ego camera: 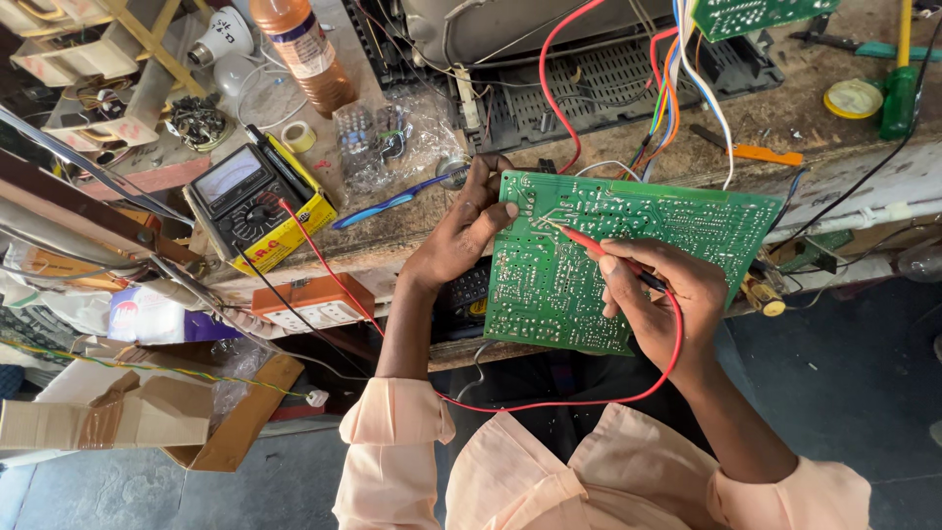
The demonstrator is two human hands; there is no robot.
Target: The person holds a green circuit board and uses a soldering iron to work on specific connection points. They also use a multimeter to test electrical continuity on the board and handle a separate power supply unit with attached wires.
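Over the workbench's (pixel 392 231) front edge, a green circuit board (pixel 628 260) was gripped by the left hand (pixel 461 236); a red probe (pixel 589 242) was pinched in the right hand (pixel 667 294). A slipped tip might have bridged solder joints.

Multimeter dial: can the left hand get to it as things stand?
Probably not right away: the left hand grips the circuit board edge. The multimeter lies uncovered beside it, so the path looks free once released.

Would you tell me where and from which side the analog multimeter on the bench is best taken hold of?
Probably by its two long sides, coming from above. The multimeter lies face up in a yellow tray, so a grip across its narrow black body avoids the dial and the red lead leaving its lower right corner.
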